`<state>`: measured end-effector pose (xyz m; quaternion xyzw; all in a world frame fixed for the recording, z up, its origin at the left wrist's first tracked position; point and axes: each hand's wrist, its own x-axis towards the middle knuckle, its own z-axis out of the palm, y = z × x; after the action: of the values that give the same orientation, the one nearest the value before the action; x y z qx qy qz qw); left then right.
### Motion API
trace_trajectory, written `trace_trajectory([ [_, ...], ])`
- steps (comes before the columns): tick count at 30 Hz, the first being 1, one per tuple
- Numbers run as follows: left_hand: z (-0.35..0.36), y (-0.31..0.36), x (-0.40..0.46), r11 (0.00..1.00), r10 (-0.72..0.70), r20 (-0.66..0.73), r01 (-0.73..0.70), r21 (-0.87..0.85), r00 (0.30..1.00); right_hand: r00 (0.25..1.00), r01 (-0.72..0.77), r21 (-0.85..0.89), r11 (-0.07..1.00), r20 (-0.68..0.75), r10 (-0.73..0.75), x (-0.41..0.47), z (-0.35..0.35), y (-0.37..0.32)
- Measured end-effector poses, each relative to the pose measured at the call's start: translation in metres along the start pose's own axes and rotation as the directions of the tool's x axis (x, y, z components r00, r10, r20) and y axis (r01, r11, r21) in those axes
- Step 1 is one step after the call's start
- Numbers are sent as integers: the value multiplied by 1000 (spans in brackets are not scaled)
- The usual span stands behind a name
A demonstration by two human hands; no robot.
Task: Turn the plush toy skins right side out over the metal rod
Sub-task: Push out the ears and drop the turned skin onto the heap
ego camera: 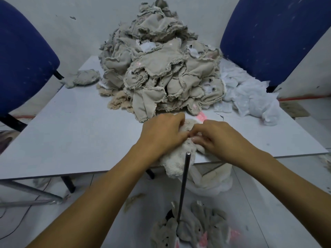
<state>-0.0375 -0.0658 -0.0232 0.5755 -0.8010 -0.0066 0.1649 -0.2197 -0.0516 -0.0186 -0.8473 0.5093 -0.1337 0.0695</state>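
The fingers (179, 122) of the left hand (161, 133) and the right hand (218, 136) are curled and pinch a cream skin (177, 163) at the near edge of the bench (71, 131). The rod (183, 185) stands just before it. Behind is a pile (161, 65) of skins.

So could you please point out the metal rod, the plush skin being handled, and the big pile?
metal rod (184, 178), head view, mid shaft.
plush skin (174, 167), head view, cream fleece overhanging the table edge.
pile (157, 68), head view, middle of heap.
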Motion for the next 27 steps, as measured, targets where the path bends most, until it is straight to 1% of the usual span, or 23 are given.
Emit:
trace_trajectory([
  [1,0,2,0,1000,16,4,-16,-8,1000,999,-26,32,999,21,26,0,-1,-2],
  [2,1,4,1,998,26,22,-24,-57,999,999,-47,53,997,1,47,1,0,-4],
  [4,0,7,3,987,12,63,-1,-162,998,992,-88,57,994,-81,93,2,0,-8],
  [5,1,9,3,985,1,67,11,-172,998,986,-116,74,990,-112,124,2,0,-10],
  [7,3,12,3,984,-16,62,27,-174,998,973,-184,119,976,-119,198,1,2,-12],
  [8,4,14,2,975,-33,45,42,-216,998,966,-220,141,965,-106,236,1,2,-12],
  [9,5,16,1,954,-65,15,66,-291,998,958,-251,163,954,-97,269,1,2,-11],
  [11,2,21,2,880,-155,-68,107,-463,986,940,-295,215,931,-110,324,1,1,-10],
  [12,-1,22,3,847,-188,-75,123,-518,979,928,-303,260,917,-136,346,2,-1,-9],
  [13,-4,23,4,830,-190,-46,135,-541,981,915,-300,319,899,-169,366,2,-4,-6],
  [14,-6,25,4,832,-169,11,149,-534,986,900,-289,379,879,-205,385,2,-6,-4],
  [15,-6,27,3,854,-145,73,162,-494,987,889,-272,412,870,-239,391,2,-8,-2],
  [16,-6,28,0,891,-130,104,162,-424,986,886,-256,411,875,-262,382,1,-9,-2],
  [17,-7,29,-2,929,-121,80,141,-341,989,893,-237,390,890,-273,357,1,-9,-3],
  [18,-7,29,-4,962,-93,-1,90,-256,996,908,-206,364,908,-276,316,0,-9,-5],
  [19,-7,28,-5,985,-29,-98,12,-172,995,926,-159,333,929,-276,257,-1,-9,-7],
  [20,-7,27,-4,993,53,-153,-69,-96,987,943,-98,299,949,-276,184,-2,-9,-9],
  [21,-7,24,-3,990,131,-157,-138,-33,979,955,-32,267,963,-277,108,-4,-9,-10],
  [22,-8,21,-1,983,181,-134,-181,10,974,960,26,235,972,-276,41,-5,-9,-10],
  [24,-8,19,-1,981,193,-115,-191,24,975,955,101,155,983,-291,-52,-6,-10,-9],
  [25,-8,20,-3,982,188,-133,-189,7,973,947,111,115,987,-313,-70,-6,-9,-10],
  [27,-8,26,-8,979,195,-195,-203,-18,961,930,62,23,998,-364,-49,-8,-6,-12],
])
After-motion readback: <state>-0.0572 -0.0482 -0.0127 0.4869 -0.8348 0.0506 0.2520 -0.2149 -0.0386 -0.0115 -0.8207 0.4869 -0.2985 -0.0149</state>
